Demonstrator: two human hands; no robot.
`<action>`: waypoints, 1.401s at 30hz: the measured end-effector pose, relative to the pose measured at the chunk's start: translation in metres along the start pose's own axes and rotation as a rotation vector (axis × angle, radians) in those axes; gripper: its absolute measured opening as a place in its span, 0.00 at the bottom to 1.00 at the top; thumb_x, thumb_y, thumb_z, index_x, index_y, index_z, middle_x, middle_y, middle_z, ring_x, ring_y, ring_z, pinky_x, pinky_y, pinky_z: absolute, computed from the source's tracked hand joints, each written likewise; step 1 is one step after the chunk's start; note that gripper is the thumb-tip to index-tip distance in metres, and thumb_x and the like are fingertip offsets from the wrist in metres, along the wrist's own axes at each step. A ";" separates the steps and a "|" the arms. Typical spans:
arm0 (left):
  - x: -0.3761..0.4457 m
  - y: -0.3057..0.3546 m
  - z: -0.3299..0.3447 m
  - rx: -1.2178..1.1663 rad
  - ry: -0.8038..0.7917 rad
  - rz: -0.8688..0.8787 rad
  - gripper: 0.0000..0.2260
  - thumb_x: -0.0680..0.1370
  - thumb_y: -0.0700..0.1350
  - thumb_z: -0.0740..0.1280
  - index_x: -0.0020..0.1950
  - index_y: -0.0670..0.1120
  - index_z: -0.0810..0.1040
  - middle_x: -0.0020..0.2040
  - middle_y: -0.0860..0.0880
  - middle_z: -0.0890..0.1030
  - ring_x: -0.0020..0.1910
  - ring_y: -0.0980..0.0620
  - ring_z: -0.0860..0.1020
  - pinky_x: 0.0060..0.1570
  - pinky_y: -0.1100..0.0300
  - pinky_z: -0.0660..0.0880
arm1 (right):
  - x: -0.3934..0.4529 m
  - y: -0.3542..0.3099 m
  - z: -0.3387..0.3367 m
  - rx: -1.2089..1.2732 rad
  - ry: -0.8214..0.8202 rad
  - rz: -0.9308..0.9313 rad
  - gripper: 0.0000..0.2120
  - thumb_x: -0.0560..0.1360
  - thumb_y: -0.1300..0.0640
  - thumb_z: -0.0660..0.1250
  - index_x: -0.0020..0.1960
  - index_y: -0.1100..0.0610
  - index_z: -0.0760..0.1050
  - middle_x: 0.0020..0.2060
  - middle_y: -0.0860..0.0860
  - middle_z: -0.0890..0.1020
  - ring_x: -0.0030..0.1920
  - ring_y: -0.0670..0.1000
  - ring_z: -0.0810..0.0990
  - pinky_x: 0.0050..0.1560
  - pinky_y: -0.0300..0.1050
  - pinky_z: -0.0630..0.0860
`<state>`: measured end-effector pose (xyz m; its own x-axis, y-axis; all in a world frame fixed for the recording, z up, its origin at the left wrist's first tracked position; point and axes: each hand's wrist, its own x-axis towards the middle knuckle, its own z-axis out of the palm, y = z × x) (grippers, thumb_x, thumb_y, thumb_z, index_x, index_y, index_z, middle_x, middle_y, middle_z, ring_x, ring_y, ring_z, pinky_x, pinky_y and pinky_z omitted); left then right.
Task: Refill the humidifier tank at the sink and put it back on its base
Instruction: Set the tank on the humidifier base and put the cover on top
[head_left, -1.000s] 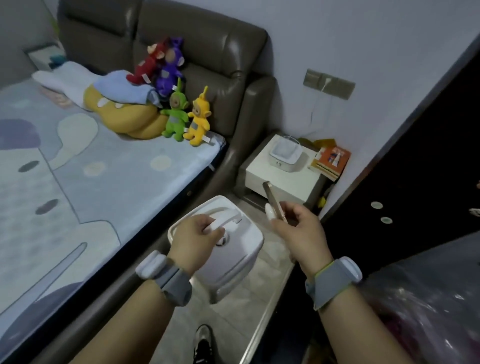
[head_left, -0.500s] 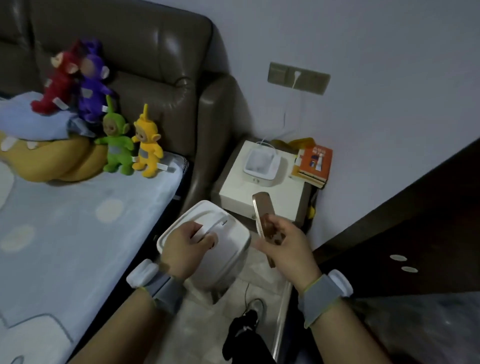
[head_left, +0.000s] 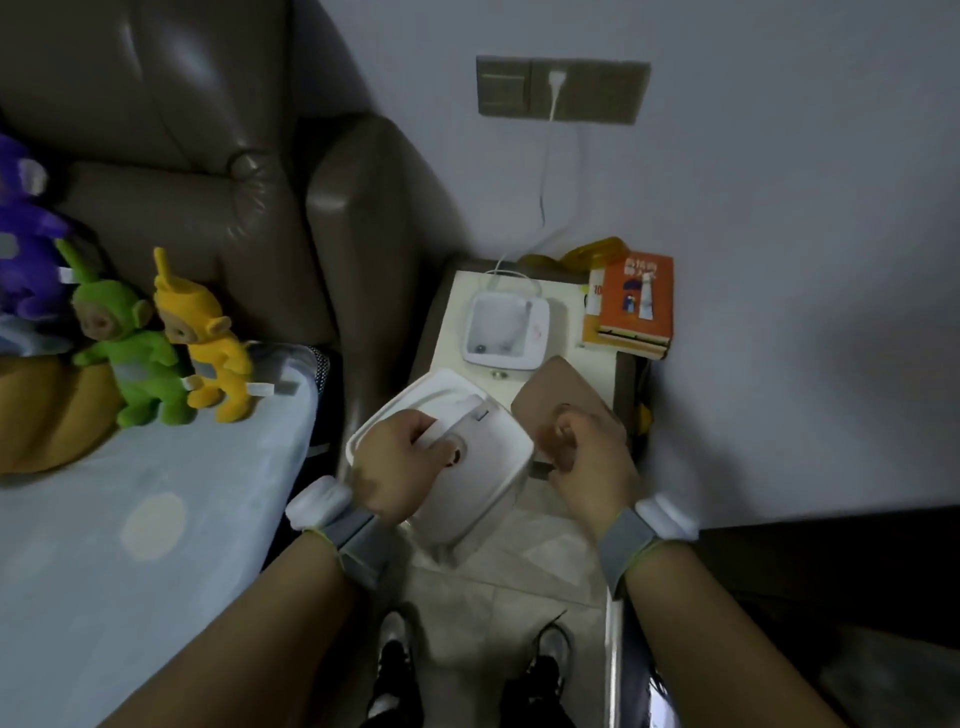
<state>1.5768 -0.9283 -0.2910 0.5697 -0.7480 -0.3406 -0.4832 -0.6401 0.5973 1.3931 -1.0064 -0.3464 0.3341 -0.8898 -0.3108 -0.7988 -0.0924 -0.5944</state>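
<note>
On the bed, near its headboard edge, purple, green and yellow plush toys stand in a row. The left hand curls its fingers round the white handle on top of the humidifier tank, carrying it tilted in the air above the floor, just in front of the counter's near edge. On the counter, the humidifier base sits open-topped near the middle, its white cord running up to a wall socket. The right hand grips a flat brownish phone-like object beside the tank. An orange book lies at the counter's far right corner.
</note>
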 end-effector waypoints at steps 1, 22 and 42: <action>0.014 0.000 0.005 0.010 0.007 0.014 0.05 0.73 0.45 0.70 0.48 0.46 0.81 0.43 0.49 0.81 0.46 0.48 0.79 0.44 0.60 0.69 | 0.009 0.004 0.005 -0.025 -0.001 0.007 0.23 0.71 0.64 0.67 0.65 0.58 0.71 0.65 0.57 0.73 0.64 0.60 0.71 0.61 0.48 0.70; 0.226 0.092 0.062 0.072 0.154 0.660 0.21 0.70 0.62 0.72 0.43 0.44 0.79 0.35 0.49 0.80 0.32 0.57 0.80 0.34 0.63 0.76 | 0.196 0.124 0.089 -0.325 0.063 0.159 0.19 0.83 0.60 0.51 0.73 0.62 0.62 0.73 0.57 0.65 0.73 0.55 0.63 0.73 0.46 0.58; 0.284 0.061 0.115 -0.166 0.354 0.845 0.17 0.72 0.62 0.69 0.44 0.47 0.80 0.41 0.47 0.80 0.43 0.45 0.80 0.47 0.47 0.80 | 0.245 0.209 0.178 -0.481 0.088 -0.196 0.24 0.72 0.52 0.70 0.65 0.60 0.73 0.66 0.56 0.70 0.68 0.56 0.66 0.67 0.48 0.65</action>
<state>1.6329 -1.1998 -0.4346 0.2550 -0.8394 0.4799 -0.7442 0.1465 0.6517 1.3973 -1.1641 -0.6786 0.4734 -0.8675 -0.1524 -0.8718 -0.4369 -0.2214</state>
